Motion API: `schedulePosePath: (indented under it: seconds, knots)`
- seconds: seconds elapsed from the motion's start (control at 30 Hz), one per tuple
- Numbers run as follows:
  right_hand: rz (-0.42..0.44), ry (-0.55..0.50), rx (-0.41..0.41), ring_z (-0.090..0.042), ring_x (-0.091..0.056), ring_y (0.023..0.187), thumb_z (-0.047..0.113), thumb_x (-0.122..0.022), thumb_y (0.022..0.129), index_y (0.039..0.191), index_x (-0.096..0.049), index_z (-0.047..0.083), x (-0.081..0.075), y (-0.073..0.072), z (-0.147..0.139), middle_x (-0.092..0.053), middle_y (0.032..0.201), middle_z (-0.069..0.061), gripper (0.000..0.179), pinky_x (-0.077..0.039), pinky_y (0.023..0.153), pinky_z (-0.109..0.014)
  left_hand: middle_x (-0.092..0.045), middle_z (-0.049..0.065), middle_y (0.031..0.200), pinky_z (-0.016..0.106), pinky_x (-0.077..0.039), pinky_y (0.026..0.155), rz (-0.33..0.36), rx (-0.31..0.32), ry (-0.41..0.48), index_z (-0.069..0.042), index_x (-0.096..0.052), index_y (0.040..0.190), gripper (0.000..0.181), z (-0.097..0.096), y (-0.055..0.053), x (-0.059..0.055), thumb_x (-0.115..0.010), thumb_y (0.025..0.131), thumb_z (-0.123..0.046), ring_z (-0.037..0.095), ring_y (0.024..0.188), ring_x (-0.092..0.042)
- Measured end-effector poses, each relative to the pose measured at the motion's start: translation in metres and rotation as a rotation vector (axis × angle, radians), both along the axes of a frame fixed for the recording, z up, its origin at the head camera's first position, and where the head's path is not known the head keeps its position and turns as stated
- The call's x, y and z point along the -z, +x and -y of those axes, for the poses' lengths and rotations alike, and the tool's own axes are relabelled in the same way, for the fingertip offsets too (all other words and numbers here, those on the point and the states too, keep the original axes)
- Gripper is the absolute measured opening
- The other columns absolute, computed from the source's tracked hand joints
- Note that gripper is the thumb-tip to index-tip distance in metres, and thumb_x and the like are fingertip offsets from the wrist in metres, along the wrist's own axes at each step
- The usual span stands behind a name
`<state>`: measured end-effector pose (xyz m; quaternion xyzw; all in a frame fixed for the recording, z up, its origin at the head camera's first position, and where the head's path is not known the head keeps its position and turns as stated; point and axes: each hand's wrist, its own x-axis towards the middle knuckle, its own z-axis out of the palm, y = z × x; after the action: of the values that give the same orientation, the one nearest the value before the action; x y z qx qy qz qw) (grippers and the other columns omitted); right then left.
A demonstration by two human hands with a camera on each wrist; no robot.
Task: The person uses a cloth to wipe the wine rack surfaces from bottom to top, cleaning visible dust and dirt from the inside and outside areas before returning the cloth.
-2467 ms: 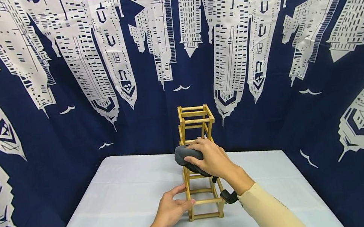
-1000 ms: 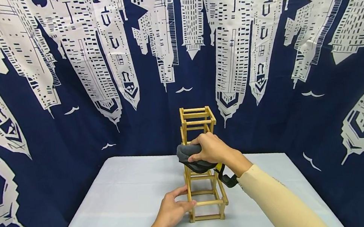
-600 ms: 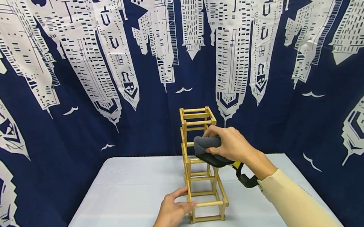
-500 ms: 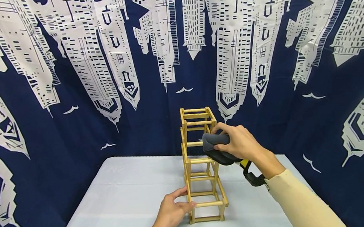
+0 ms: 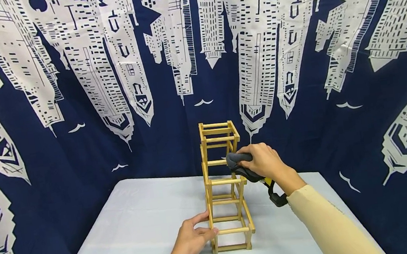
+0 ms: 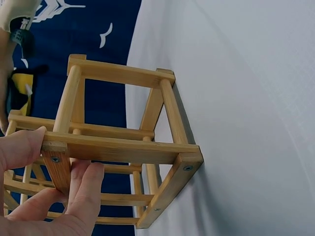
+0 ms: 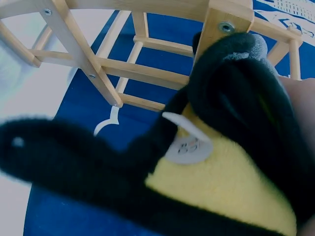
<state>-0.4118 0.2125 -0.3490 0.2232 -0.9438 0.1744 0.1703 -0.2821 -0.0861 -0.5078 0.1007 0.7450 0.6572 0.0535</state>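
A tiered, light wooden rack (image 5: 231, 230) with open bar frames stands upright on the white table. My left hand (image 5: 192, 236) grips its near left post low down; in the left wrist view, thumb and fingers (image 6: 86, 196) close round a bolted post of the rack (image 6: 123, 145). Beside the rack's middle tiers, my right hand (image 5: 264, 159) pinches a soft, fuzzy dark grey and black thing with a yellow part (image 5: 240, 160). Up close in the right wrist view, the soft thing (image 7: 231, 162) shows a white tag and overlaps a rack post; its exact kind does not show.
The white table (image 5: 153, 218) spreads around the rack. Behind and to both sides hangs a navy curtain (image 5: 175, 147) printed with white upside-down buildings and birds. A black strap-like piece (image 5: 278, 199) hangs under the right wrist.
My right hand has drawn the soft dark thing from in front of the rack to its right side, uncovering the middle bars. The left hand keeps its grip on the post.
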Motion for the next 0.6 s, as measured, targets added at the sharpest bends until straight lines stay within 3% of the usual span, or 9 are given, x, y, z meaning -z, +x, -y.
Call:
schedulePosePath:
  seconds: [0.1, 0.37, 0.6]
  knots:
    - [0.049, -0.004, -0.021, -0.02, -0.075, 0.088, 0.028, -0.093, 0.103, 0.131, -0.09, 0.021, -0.002, -0.002, 0.0, -0.088, 0.12, -0.011, 0.03, -0.06, 0.072, -0.038, -0.072, 0.025, 0.158, 0.025, -0.062, 0.091, -0.001, -0.004, 0.011, 0.005, -0.059, 0.166, 0.074, 0.001, 0.0, 0.002, -0.09, 0.1, -0.011, 0.023, 0.11, -0.088]
    - [0.153, 0.026, -0.147, -0.013, -0.079, 0.094, 0.026, -0.095, 0.1, 0.123, -0.093, 0.019, -0.019, 0.015, -0.007, -0.091, 0.112, -0.001, 0.024, -0.066, 0.084, -0.036, -0.071, 0.025, 0.159, 0.023, -0.062, 0.09, -0.014, -0.014, 0.008, 0.002, -0.059, 0.167, 0.075, 0.001, 0.0, -0.001, -0.091, 0.1, -0.012, 0.022, 0.111, -0.088]
    - [0.073, 0.028, -0.136, -0.014, -0.078, 0.094, 0.027, -0.097, 0.098, 0.126, -0.092, 0.022, -0.019, 0.024, -0.001, -0.091, 0.113, -0.003, 0.029, -0.065, 0.083, -0.037, -0.071, 0.024, 0.16, 0.021, -0.06, 0.086, -0.01, -0.019, 0.013, 0.002, -0.06, 0.166, 0.075, 0.001, 0.002, 0.002, -0.092, 0.1, -0.012, 0.021, 0.11, -0.088]
